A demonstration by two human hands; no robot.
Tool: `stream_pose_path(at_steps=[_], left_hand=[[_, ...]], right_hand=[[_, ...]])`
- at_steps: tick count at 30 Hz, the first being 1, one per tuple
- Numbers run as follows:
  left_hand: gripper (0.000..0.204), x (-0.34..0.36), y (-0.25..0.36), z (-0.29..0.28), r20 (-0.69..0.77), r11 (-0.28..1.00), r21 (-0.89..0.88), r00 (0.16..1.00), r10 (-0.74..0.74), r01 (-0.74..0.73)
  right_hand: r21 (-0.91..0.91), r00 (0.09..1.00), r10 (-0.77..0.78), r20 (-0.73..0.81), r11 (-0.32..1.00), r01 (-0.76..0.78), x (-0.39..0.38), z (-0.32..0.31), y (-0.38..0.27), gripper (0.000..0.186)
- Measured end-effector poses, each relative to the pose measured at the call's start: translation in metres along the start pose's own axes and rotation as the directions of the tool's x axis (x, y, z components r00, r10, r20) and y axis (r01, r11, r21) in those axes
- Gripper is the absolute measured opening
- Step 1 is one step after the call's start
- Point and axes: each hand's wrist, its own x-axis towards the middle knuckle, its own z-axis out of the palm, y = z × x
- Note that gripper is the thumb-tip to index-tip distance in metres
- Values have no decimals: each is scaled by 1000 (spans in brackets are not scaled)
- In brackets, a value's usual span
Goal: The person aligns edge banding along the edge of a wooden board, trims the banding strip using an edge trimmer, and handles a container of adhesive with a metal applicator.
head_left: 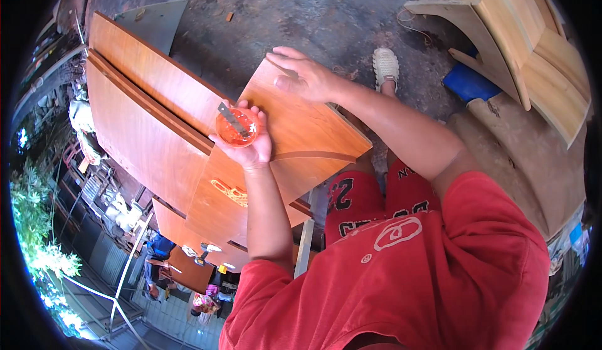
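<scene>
My left hand (248, 148) cradles a small orange bowl (231, 135) smeared inside, with a flat metal blade (227, 113) resting across it. Just up and right, my right hand (306, 77) is over the top corner of an orange-brown wooden panel (326, 138), fingers apart and slightly bent; I cannot tell whether they touch the wood. A curved line crosses that panel. Below my left hand, a looped pale orange marking or cut-out (229, 192) shows on the wood.
More long wooden panels (145, 124) lie to the left. Curved light-wood pieces (520, 49), brown sheets (508, 162) and a blue object (467, 83) are at the right. A power tool (204, 254) sits on wood at lower left. Co-workers (160, 257) are farther off beyond it.
</scene>
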Motion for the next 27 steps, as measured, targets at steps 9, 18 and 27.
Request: stream_pose_path(at_steps=[9,18,27], left_hand=[[76,1,0,-2,9,1000,-11,1000,-8,8],[75,2,0,-3,24,1000,-12,1000,-5,6],[76,2,-1,0,-21,1000,9,1000,-17,17]], right_hand=[[-99,1000,-18,24,995,20,3,-4,-4,81],[-90,1000,11,10,996,-10,-25,-8,-5,79],[-165,1000,4,9,986,-3,2,-10,-12,68]])
